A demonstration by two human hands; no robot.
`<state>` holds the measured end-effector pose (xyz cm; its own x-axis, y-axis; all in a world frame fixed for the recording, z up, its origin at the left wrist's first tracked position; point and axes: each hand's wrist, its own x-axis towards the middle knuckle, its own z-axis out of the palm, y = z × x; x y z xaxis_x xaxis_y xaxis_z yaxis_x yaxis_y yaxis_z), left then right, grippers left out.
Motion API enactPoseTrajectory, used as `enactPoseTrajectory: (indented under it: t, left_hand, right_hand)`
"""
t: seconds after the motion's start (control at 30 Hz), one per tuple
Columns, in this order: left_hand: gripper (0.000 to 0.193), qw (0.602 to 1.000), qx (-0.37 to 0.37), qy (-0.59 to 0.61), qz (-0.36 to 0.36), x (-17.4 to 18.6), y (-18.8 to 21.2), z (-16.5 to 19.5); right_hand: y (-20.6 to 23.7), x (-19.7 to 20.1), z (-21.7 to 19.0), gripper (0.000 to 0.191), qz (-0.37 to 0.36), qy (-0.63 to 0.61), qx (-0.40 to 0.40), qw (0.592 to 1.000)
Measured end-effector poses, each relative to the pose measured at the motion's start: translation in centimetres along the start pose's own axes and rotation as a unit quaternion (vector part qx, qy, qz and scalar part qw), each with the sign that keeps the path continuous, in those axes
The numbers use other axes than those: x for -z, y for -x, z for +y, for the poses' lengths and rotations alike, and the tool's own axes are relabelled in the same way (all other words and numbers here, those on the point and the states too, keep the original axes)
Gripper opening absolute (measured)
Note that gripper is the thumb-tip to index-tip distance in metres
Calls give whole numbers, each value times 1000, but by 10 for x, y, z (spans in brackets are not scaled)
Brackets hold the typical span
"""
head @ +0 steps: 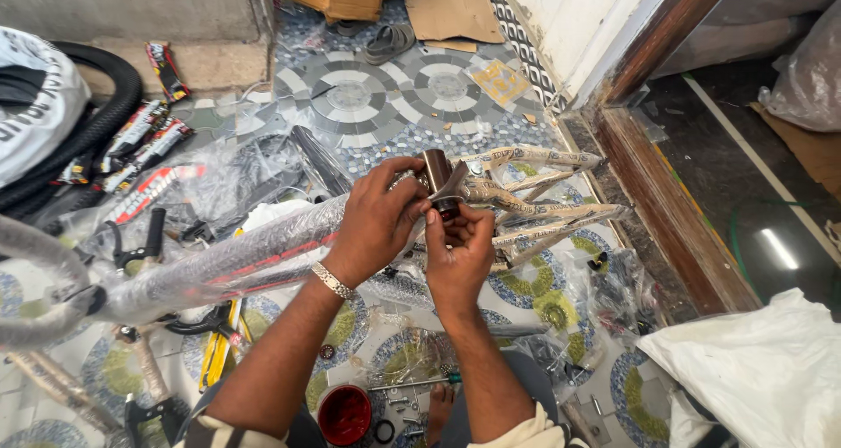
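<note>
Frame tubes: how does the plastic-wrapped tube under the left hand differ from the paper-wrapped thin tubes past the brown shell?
The plastic-wrapped tube is thick, a single run, cased in clear bubble film with red showing through; the paper-wrapped tubes are thin, several, fanning out to the right in tan paper. The left hand rests on the thick tube's end, while the right hand works at the brown shell. Both sets meet at that shell.

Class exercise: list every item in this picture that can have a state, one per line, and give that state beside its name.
Left hand: grip closed around the bracket shell.
Right hand: fingertips pinched at the shell's underside.
Bracket shell: open-ended, held up off the floor.
Bicycle frame: lying sideways, wrapped in plastic.
Rear stays: paper-wrapped.
Red tin: lid off, on the floor.
Sandal: lying unworn.
</note>
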<state>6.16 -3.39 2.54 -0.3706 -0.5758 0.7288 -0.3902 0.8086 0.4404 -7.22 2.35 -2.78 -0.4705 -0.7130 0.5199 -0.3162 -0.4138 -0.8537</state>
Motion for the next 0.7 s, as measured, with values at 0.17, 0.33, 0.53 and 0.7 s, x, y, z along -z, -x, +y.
enactPoseTrajectory:
  t: [0.17,0.33,0.53,0.7]
  left_hand:
    - [61,993,43,8,-108,18,-13,-19]
    - [80,964,114,-82,-227,22,-19,-19]
    - [88,975,80,-61,-198,14,-19,-28]
    - [94,965,96,-36,-240,21,-5,-22]
  right_hand:
    - [2,-9,2,29,-5,21,32,999]
    - [8,-7,-1,26,-20,48,66,996]
    - [20,-9,-3,25,-17,38,56,998]
    - [42,-5,-11,24,-29,34,51,998]
